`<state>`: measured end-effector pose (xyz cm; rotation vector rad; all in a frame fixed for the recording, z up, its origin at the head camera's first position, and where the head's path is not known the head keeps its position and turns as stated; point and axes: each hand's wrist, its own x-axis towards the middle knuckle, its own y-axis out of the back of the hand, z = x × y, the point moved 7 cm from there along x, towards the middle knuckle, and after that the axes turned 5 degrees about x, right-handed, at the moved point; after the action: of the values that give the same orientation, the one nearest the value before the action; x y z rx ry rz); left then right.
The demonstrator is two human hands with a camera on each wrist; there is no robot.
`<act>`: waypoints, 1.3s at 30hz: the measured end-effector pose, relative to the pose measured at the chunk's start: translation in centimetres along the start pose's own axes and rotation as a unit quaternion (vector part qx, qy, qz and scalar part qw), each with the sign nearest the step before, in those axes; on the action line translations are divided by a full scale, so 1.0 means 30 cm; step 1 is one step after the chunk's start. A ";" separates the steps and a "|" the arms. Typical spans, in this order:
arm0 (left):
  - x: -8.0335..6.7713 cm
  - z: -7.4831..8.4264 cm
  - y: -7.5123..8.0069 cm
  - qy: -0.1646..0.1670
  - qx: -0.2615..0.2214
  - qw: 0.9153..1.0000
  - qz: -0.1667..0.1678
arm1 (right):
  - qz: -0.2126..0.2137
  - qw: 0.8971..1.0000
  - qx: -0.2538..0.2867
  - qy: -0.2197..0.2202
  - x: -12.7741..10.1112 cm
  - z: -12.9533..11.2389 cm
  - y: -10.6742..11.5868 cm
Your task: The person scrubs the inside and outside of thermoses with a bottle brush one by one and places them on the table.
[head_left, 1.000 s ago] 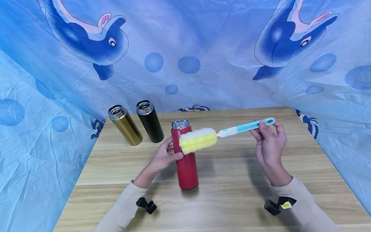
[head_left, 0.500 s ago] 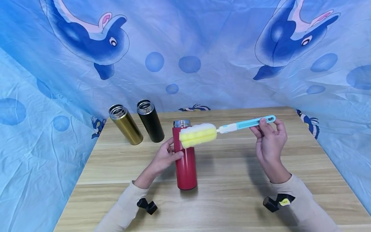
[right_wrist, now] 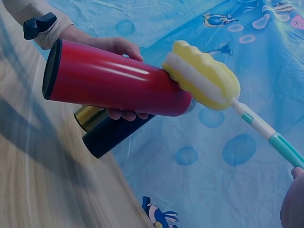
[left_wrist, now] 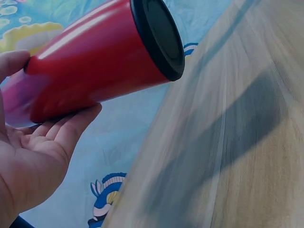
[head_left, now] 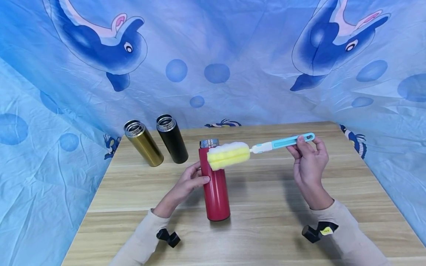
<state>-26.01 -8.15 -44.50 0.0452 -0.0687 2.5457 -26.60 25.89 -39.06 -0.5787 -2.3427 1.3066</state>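
My left hand (head_left: 189,181) grips a red thermos flask (head_left: 217,195) round its upper half, thumb in front. The flask is held off the table, as its dark base and the shadow below show in the left wrist view. Its silver mouth points up and away, without a lid. Between thumb and fingers, my right hand (head_left: 311,164) pinches the end of a bottle brush (head_left: 286,143) with a turquoise and white handle. The brush's yellow and white sponge head (right_wrist: 204,76) lies across the flask's side just below the mouth, hiding part of it in the head view.
A gold flask (head_left: 146,146) and a black flask (head_left: 173,142), both lidless, stand upright at the back left of the wooden table (head_left: 266,229). A blue dolphin-print sheet (head_left: 249,44) hangs behind the table and along both sides.
The brush's sponge head has shifted slightly up along the red flask and turned a little. The flask's base has swung slightly right and toward me. Both hands keep their hold.
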 end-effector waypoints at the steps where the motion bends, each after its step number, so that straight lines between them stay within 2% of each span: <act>1: -0.002 0.001 0.001 -0.003 -0.004 1.000 -0.002 | 0.002 1.000 0.001 -0.002 0.001 0.000 0.000; 5: -0.005 -0.005 0.013 -0.007 -0.013 1.000 0.004 | 0.008 1.000 0.003 -0.004 0.004 -0.003 -0.006; 11: -0.008 -0.012 0.029 0.004 -0.016 1.000 0.024 | 0.011 1.000 0.009 0.010 0.021 -0.020 -0.031; 25: -0.005 -0.008 0.030 0.002 -0.055 0.998 0.019 | 0.009 0.999 0.025 0.020 0.026 -0.029 -0.106; 33: -0.004 -0.008 0.027 -0.009 -0.063 0.998 0.009 | -0.003 1.000 0.005 0.014 0.021 -0.011 -0.085; 39: -0.002 -0.017 0.038 -0.017 -0.061 0.998 0.027 | -0.013 1.000 -0.003 0.010 0.013 -0.005 -0.064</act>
<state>-26.61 -9.09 -45.06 0.0382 -0.2422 2.5898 -27.17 25.28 -37.29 -0.5583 -2.3304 1.2763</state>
